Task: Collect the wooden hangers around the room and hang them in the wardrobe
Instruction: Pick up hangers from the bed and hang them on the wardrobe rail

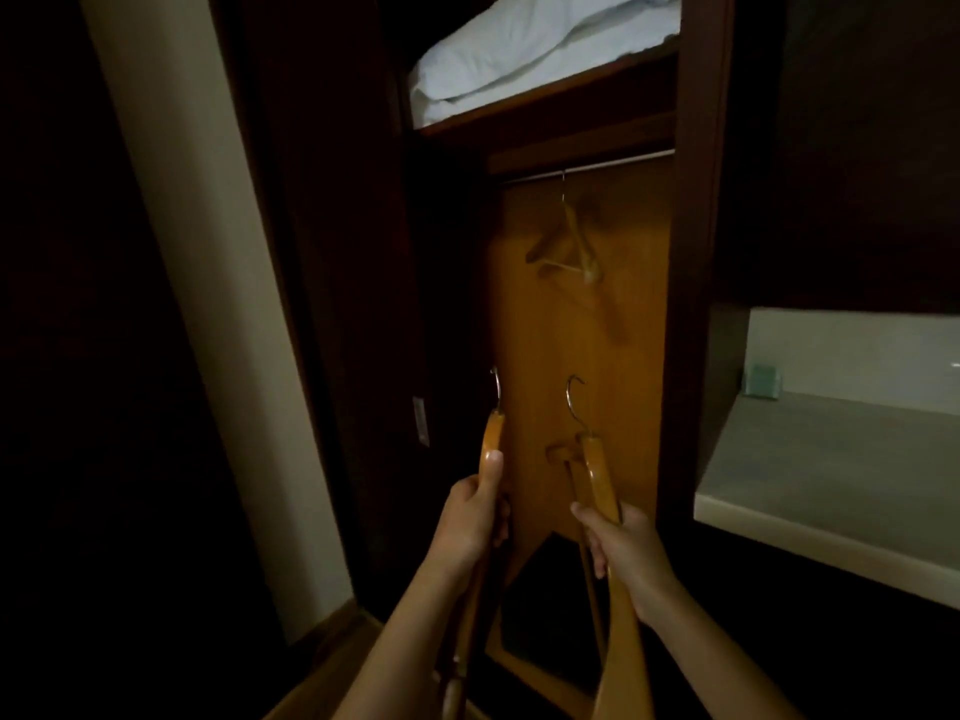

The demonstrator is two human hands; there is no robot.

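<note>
I stand before an open dark wooden wardrobe (696, 210) with a lighter back panel. One wooden hanger (574, 246) hangs from the metal rail (587, 167), blurred. My left hand (475, 517) grips a wooden hanger (492, 433) just below its metal hook, which points up. My right hand (621, 548) grips a second wooden hanger (597, 470) by its shoulder, hook up. Both held hangers are well below the rail, and their lower parts run down past my forearms.
Folded white bedding (530, 54) lies on the shelf above the rail. A pale counter (831, 470) juts out at the right, with a small greenish object (762, 381) at its back. A cream wall strip (208, 283) and darkness lie to the left.
</note>
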